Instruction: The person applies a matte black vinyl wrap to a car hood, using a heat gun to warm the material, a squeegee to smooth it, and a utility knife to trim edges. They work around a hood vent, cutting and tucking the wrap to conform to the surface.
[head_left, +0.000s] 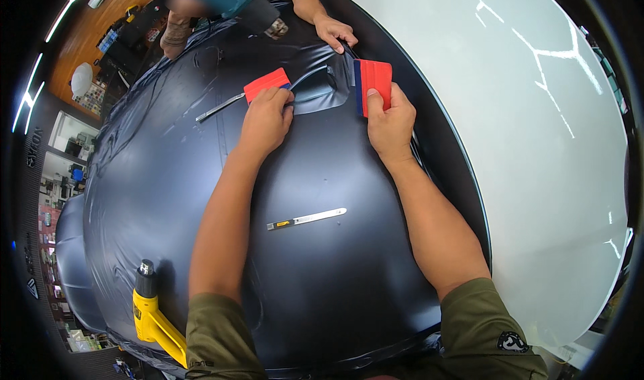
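While the two hands stand apart, each is closed around its own scraper. The left hand (270, 120) grips a red scraper (263, 85) with a dark blue edge, held low over the dark film (181, 152) that covers the broad curved surface below. The right hand (392, 125) grips a second red scraper (380, 78), thumb across its face, with the dark blue edge turned to the left. Between the two scrapers, a creased, shiny flap (325, 95) of the film stands out from the smoother part around it.

Just beyond the right scraper, a co-worker's hand (335, 32) reaches in from the top and pinches the film near its edge. Farther left, a teal tool with a dark nozzle (261, 14) hangs over the film; it is perhaps a heat gun, though the top edge cuts it off.

A slim silver knife (220, 108) lies just beside the left scraper. Another knife (307, 219), silver with a yellow slider, lies on the film between the forearms. At lower left, a yellow heat gun (155, 316) rests beside the left sleeve (221, 336), nozzle away from the wearer. Along the right side spreads a large, glossy pale panel (537, 179), streaked with light reflections.
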`<state>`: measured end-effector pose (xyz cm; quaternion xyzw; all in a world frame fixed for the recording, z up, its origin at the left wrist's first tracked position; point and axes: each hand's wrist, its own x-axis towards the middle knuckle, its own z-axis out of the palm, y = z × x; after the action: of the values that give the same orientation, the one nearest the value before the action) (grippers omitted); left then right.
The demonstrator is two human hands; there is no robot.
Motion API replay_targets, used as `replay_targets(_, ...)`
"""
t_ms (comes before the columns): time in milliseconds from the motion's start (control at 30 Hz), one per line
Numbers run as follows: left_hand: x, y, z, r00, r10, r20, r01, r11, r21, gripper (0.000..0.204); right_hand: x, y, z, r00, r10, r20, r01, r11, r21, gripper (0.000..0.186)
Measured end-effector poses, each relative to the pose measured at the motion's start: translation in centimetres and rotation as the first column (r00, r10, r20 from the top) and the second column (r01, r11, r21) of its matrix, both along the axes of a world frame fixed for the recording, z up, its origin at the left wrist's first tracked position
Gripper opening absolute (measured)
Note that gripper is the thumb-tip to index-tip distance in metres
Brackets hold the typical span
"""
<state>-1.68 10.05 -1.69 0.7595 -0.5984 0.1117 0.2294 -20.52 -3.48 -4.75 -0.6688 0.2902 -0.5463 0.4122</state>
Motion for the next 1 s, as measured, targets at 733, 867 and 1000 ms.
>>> replay_targets(733,-2.2,-2.9,-1.9,0.988,-0.035,0.151,0.047,0.996,-0.078,0.022,-0.6,0.9,1.2,0.872,0.143,-0.468,-0.157,0.988,0.010,0.026)
replay_targets(867,-1.3,-2.2,-1.9,0.996,-0.013,0.093,0.021,0.997,-0.081,0.024,-0.3,0.7,1.2,0.988,-0.026,-0.153,0.021,0.999,-0.039,0.021)
replay_targets(1000,-1.5,-2.7,-1.7,0.998,-0.008,0.068,0.011,0.999,-0.040,0.021,-0.3,0.5,1.3,0.998,-0.062,-0.017,0.062,0.998,-0.002,0.018)
